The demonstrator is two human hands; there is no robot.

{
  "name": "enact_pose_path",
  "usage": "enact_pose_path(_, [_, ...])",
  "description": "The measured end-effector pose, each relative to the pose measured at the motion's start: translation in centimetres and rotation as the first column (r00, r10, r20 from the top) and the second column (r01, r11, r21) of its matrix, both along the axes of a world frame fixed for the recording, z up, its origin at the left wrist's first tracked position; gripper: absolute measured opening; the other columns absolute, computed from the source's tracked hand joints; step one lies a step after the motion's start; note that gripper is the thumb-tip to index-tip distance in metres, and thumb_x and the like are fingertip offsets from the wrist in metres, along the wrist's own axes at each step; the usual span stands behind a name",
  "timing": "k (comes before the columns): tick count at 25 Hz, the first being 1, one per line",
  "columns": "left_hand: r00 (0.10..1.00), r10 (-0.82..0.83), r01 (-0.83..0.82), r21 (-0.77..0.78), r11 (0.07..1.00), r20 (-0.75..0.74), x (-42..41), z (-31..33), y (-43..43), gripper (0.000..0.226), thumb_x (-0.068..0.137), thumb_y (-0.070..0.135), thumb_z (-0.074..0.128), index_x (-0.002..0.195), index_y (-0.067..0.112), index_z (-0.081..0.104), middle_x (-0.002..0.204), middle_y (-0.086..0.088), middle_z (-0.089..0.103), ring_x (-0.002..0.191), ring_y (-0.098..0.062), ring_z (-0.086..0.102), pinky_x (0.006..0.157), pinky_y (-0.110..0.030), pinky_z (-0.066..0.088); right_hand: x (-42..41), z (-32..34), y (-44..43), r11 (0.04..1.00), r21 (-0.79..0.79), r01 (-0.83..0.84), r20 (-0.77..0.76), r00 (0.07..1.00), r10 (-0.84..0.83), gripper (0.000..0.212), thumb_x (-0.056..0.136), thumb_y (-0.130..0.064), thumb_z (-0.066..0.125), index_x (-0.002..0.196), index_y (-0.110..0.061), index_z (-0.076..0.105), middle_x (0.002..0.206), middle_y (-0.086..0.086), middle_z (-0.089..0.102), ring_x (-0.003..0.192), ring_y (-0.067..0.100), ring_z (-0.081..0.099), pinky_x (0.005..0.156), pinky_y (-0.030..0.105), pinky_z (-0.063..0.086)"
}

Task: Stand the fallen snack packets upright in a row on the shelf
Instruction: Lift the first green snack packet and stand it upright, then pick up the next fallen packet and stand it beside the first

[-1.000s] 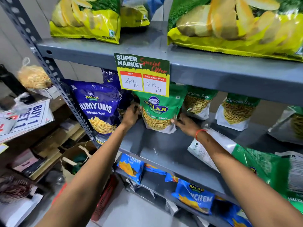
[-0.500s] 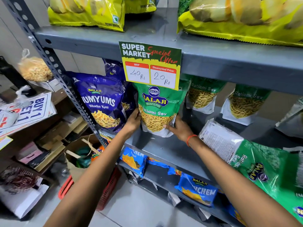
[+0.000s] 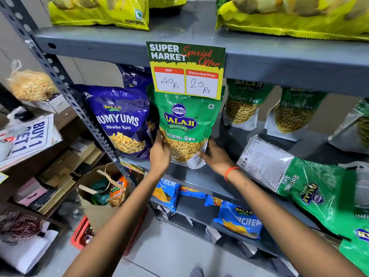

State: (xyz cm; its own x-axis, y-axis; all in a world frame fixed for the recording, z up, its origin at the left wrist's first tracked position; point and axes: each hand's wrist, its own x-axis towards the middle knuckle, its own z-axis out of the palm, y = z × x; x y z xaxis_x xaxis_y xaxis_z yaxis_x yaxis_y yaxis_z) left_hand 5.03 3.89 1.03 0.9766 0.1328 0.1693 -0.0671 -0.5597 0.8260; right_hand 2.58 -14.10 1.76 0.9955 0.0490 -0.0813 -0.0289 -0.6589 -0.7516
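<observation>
A green Ratlami Sev packet (image 3: 184, 124) stands upright near the front of the grey middle shelf (image 3: 201, 180), its top behind the price card. My left hand (image 3: 159, 154) grips its lower left side and my right hand (image 3: 214, 156) presses its lower right corner. Two more green packets (image 3: 242, 108) (image 3: 293, 114) stand upright further back on the right. Another green packet (image 3: 295, 176) lies fallen on the shelf by my right forearm, with more fallen green packets (image 3: 357, 232) at the right edge.
A purple Yumyums packet (image 3: 119, 120) stands just left of the held one, against the slotted upright post (image 3: 79, 108). A "Super Market" price card (image 3: 186, 69) hangs from the upper shelf. Blue packets (image 3: 239, 220) lie on the lower shelf. A paper bag (image 3: 95, 188) sits on the floor.
The green packet has come forward and upward towards the shelf's front edge, and both hands have shifted down to clasp its lower sides. The view has moved closer.
</observation>
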Motion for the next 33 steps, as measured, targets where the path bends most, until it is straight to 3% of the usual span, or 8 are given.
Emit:
enact_pose_path(5, [0.940, -0.031, -0.016, 0.134, 0.991, 0.341, -4.0, -0.9, -2.5, 0.057, 0.087, 0.008, 0.032, 0.143, 0.002, 0.023, 0.151, -0.019, 0.030, 0.137, -0.033, 0.031, 0.116, -0.035, 0.022, -0.9, 1.4, -3.0, 0.967, -0.251, -0.048, 0.037, 0.998, 0.059, 0.051, 0.091, -0.024, 0.050, 0.136, -0.011, 0.032, 0.137, 0.019, 0.051, 0.124, 0.037, 0.048, 0.101, 0.043, 0.043])
enact_pose_path(9, [0.881, -0.145, -0.014, 0.331, 0.944, 0.451, -7.1, -0.9, -7.1, 0.064, 0.078, -0.003, 0.040, 0.141, 0.008, 0.032, 0.154, -0.014, 0.024, 0.143, -0.029, 0.016, 0.120, -0.035, 0.013, -2.3, 1.6, -8.8, 0.867, -0.497, 0.041, 0.150, 0.988, 0.040, 0.053, 0.091, -0.028, 0.048, 0.137, -0.006, 0.032, 0.144, 0.018, 0.041, 0.132, 0.033, 0.037, 0.111, 0.039, 0.028])
enact_pose_path(14, [0.761, -0.525, 0.233, 0.594, 0.770, 0.382, -7.9, -3.6, -15.1, 0.040, 0.089, 0.016, 0.051, 0.129, 0.015, 0.048, 0.147, -0.011, 0.042, 0.136, -0.027, 0.031, 0.109, -0.045, 0.034, -5.0, -0.4, -17.0, 0.817, -0.566, 0.112, 0.107, 0.992, -0.062, 0.057, 0.092, -0.040, 0.042, 0.139, -0.010, 0.031, 0.148, 0.014, 0.036, 0.134, 0.032, 0.034, 0.113, 0.048, 0.023])
enact_pose_path(19, [0.676, -0.704, 0.279, 0.809, 0.517, 0.217, -9.2, -6.3, -21.4, 0.067, 0.079, 0.060, 0.047, 0.135, 0.025, 0.040, 0.143, -0.001, 0.048, 0.137, -0.018, 0.025, 0.111, -0.047, 0.019, -7.2, -0.8, -23.6, 0.832, -0.547, 0.093, -0.044, 0.989, -0.140, 0.047, 0.095, -0.041, 0.033, 0.128, -0.008, 0.043, 0.134, 0.024, 0.051, 0.122, 0.038, 0.049, 0.106, 0.049, 0.037])
enact_pose_path(25, [0.645, -0.732, 0.150, 0.904, 0.401, 0.218, -9.3, -8.3, -22.3, 0.058, 0.083, 0.040, 0.060, 0.136, 0.028, 0.040, 0.144, 0.004, 0.047, 0.137, -0.022, 0.027, 0.109, -0.055, 0.020, -8.0, 0.0, -28.1, 0.880, -0.462, 0.105, -0.108, 0.979, -0.174, 0.034, 0.095, -0.019, 0.036, 0.110, 0.000, 0.060, 0.121, 0.029, 0.060, 0.111, 0.041, 0.057, 0.095, 0.042, 0.045])
enact_pose_path(27, [0.636, -0.726, 0.119, 0.897, 0.426, 0.261, -9.9, -9.0, -22.1, 0.062, 0.085, 0.030, 0.062, 0.140, 0.026, 0.033, 0.148, 0.006, 0.038, 0.142, -0.022, 0.020, 0.110, -0.056, 0.018, -7.4, 0.5, -29.3, 0.894, -0.442, 0.070, -0.155, 0.976, -0.153, 0.028, 0.092, -0.011, 0.041, 0.100, 0.002, 0.064, 0.114, 0.026, 0.063, 0.105, 0.036, 0.059, 0.087, 0.036, 0.046])
enact_pose_path(30, [0.650, -0.660, 0.173, 0.773, 0.611, 0.377, -10.2, -8.1, -21.9, 0.049, 0.091, 0.021, 0.047, 0.138, 0.026, 0.035, 0.146, 0.007, 0.040, 0.145, -0.014, 0.012, 0.114, -0.050, 0.012, -6.7, 2.3, -30.2, 0.938, -0.346, 0.019, -0.220, 0.970, -0.101, 0.018, 0.088, -0.009, 0.053, 0.085, -0.001, 0.069, 0.090, 0.008, 0.059, 0.086, 0.019, 0.054, 0.062, 0.022, 0.039])
enact_pose_path(33, [0.782, -0.430, 0.331, 0.284, 0.900, 0.451, -9.8, -4.7, -22.4, 0.036, 0.092, 0.014, 0.043, 0.127, 0.021, 0.050, 0.135, -0.001, 0.055, 0.133, -0.012, 0.038, 0.115, -0.035, 0.021, -6.1, 4.7, -31.7, 0.993, -0.116, -0.008, -0.310, 0.950, -0.029, 0.013, 0.086, -0.007, 0.058, 0.083, -0.010, 0.071, 0.066, -0.004, 0.068, 0.072, 0.013, 0.057, 0.060, 0.019, 0.044])
